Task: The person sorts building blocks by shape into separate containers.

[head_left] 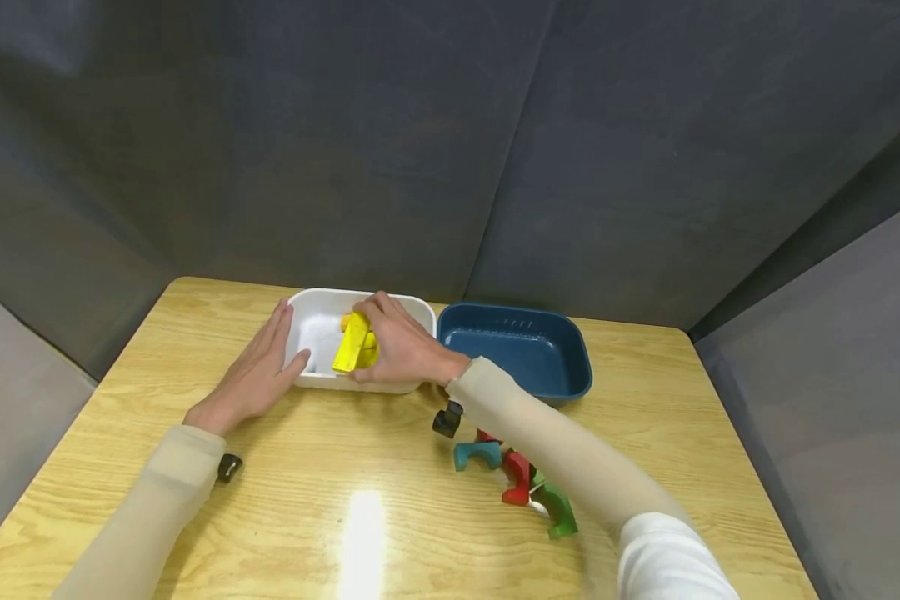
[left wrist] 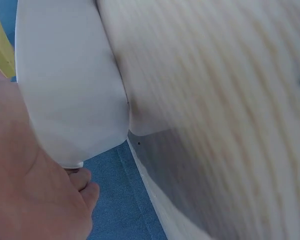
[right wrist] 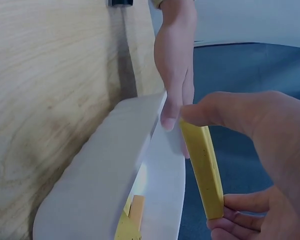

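Note:
My right hand [head_left: 408, 346] pinches a long yellow block [head_left: 352, 342] between thumb and fingertips, over the right part of a white plastic tub [head_left: 318, 321]. In the right wrist view the held block [right wrist: 202, 165] stands tilted, the thumb at one end and the fingertips at the other. Inside the tub, below it, lie an orange block [right wrist: 136, 212] and more yellow pieces. My left hand [head_left: 251, 375] lies flat at the tub's left end, fingers straight along the outside and thumb at the front rim.
A dark blue tub [head_left: 517, 346] stands right beside the white one. Under my right forearm, a teal arch block [head_left: 477, 454], a red arch block [head_left: 517, 479] and a green arch block [head_left: 561, 512] lie in a loose group. Grey curtains hang behind the table.

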`<state>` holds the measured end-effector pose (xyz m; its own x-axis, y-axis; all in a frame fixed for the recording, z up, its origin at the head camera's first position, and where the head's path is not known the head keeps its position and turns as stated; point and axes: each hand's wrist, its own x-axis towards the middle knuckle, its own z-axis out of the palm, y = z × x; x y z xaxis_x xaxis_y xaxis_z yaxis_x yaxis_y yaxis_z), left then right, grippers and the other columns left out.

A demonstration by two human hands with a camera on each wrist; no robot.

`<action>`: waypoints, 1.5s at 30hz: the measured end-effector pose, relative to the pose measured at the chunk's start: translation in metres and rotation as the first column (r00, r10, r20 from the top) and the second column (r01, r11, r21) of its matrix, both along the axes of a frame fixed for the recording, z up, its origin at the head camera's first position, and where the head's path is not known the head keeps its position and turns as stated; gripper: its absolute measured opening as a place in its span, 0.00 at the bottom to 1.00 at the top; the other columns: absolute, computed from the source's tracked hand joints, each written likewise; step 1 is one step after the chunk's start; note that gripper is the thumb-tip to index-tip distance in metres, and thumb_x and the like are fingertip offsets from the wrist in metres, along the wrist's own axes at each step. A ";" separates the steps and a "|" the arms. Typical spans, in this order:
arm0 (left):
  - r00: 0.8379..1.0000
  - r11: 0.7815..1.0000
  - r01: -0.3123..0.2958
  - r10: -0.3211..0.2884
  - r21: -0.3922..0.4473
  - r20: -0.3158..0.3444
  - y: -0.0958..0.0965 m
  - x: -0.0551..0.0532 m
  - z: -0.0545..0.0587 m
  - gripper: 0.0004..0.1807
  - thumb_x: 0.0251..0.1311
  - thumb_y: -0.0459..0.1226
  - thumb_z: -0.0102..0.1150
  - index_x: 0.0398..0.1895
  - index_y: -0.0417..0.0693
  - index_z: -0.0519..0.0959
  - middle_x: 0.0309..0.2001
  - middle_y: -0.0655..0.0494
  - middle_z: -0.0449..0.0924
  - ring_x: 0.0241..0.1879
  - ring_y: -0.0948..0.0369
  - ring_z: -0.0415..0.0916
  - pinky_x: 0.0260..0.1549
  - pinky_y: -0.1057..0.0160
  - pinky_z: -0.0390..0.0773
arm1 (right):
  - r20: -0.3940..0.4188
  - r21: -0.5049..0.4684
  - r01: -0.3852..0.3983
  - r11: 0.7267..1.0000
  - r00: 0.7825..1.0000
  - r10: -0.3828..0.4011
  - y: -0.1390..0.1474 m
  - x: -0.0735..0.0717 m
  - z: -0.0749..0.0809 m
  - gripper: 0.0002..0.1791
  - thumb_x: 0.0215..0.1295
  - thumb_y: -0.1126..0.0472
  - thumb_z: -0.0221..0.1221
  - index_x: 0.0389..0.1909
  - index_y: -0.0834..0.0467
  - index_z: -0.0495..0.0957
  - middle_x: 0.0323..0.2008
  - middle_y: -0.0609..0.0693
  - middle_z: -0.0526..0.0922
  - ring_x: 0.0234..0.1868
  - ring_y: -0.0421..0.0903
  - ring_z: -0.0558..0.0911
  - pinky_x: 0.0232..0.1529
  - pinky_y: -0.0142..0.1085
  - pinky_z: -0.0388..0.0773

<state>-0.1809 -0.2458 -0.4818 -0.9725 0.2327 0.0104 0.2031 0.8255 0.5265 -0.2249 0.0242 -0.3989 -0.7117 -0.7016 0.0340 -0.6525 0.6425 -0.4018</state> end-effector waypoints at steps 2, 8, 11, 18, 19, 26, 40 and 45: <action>1.000 1.000 0.000 0.000 -0.005 0.003 -0.001 0.000 0.001 0.48 0.84 0.58 0.38 0.87 0.43 0.29 0.87 0.53 0.18 0.86 0.42 0.31 0.82 0.36 0.43 | -0.008 0.008 -0.003 1.000 1.000 0.003 -0.002 -0.004 -0.001 0.52 0.57 0.43 0.78 0.77 0.63 0.67 0.66 0.54 0.70 0.62 0.48 0.71 0.65 0.36 0.76; 1.000 1.000 0.003 -0.003 -0.010 0.005 -0.002 -0.001 0.001 0.48 0.84 0.58 0.38 0.87 0.43 0.29 0.87 0.53 0.18 0.86 0.42 0.31 0.82 0.36 0.43 | 0.002 0.023 -0.007 1.000 1.000 0.007 -0.007 -0.014 -0.008 0.55 0.57 0.42 0.78 0.78 0.63 0.66 0.65 0.54 0.71 0.59 0.47 0.71 0.61 0.34 0.77; 1.000 1.000 0.003 -0.003 -0.010 0.009 -0.002 -0.001 0.002 0.48 0.84 0.57 0.38 0.87 0.44 0.28 0.87 0.53 0.18 0.86 0.42 0.31 0.82 0.36 0.43 | 0.011 0.033 -0.001 0.999 1.000 0.000 -0.010 -0.019 -0.011 0.55 0.57 0.42 0.78 0.78 0.64 0.65 0.65 0.54 0.70 0.59 0.47 0.71 0.60 0.34 0.77; 1.000 1.000 0.007 -0.007 -0.015 0.009 -0.001 -0.001 0.003 0.48 0.84 0.57 0.38 0.87 0.44 0.28 0.87 0.53 0.18 0.86 0.42 0.30 0.82 0.36 0.43 | 0.027 0.086 0.048 0.995 0.998 -0.050 -0.015 -0.028 -0.020 0.55 0.57 0.41 0.78 0.79 0.60 0.66 0.66 0.53 0.70 0.60 0.46 0.70 0.65 0.36 0.77; 1.000 1.000 0.006 -0.006 -0.017 0.009 -0.001 -0.001 0.003 0.48 0.83 0.57 0.38 0.87 0.44 0.28 0.87 0.53 0.17 0.86 0.42 0.30 0.82 0.36 0.43 | 0.027 0.094 0.053 0.994 0.998 -0.055 -0.015 -0.028 -0.021 0.55 0.57 0.41 0.78 0.79 0.60 0.66 0.66 0.53 0.70 0.60 0.46 0.70 0.65 0.36 0.77; 1.000 1.000 0.007 -0.007 -0.021 0.017 0.000 -0.001 0.003 0.48 0.84 0.57 0.37 0.87 0.44 0.27 0.87 0.52 0.17 0.86 0.42 0.30 0.82 0.36 0.42 | 0.026 0.108 0.038 0.993 0.999 -0.041 -0.017 -0.033 -0.025 0.54 0.57 0.40 0.77 0.78 0.61 0.67 0.66 0.53 0.71 0.60 0.47 0.70 0.64 0.36 0.77; 1.000 1.000 0.002 -0.002 -0.015 0.013 -0.001 -0.001 -0.001 0.48 0.84 0.56 0.40 0.87 0.44 0.28 0.87 0.51 0.19 0.86 0.42 0.30 0.82 0.36 0.43 | 0.023 0.155 0.042 0.987 0.999 -0.046 -0.021 -0.032 -0.031 0.56 0.59 0.36 0.75 0.81 0.60 0.64 0.68 0.53 0.69 0.61 0.46 0.70 0.65 0.34 0.75; 1.000 1.000 0.003 -0.003 -0.018 0.008 -0.003 -0.002 -0.002 0.48 0.84 0.56 0.39 0.87 0.43 0.28 0.87 0.51 0.19 0.86 0.42 0.30 0.82 0.36 0.43 | 0.019 0.153 0.057 0.987 0.998 -0.060 -0.019 -0.032 -0.032 0.57 0.62 0.34 0.72 0.83 0.58 0.61 0.69 0.53 0.69 0.62 0.47 0.70 0.65 0.37 0.76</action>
<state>-0.1825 -0.2487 -0.4836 -0.9718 0.2358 -0.0012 0.2018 0.8342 0.5132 -0.2573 0.0054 -0.4307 -0.7511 -0.6544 -0.0869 -0.6036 0.7341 -0.3110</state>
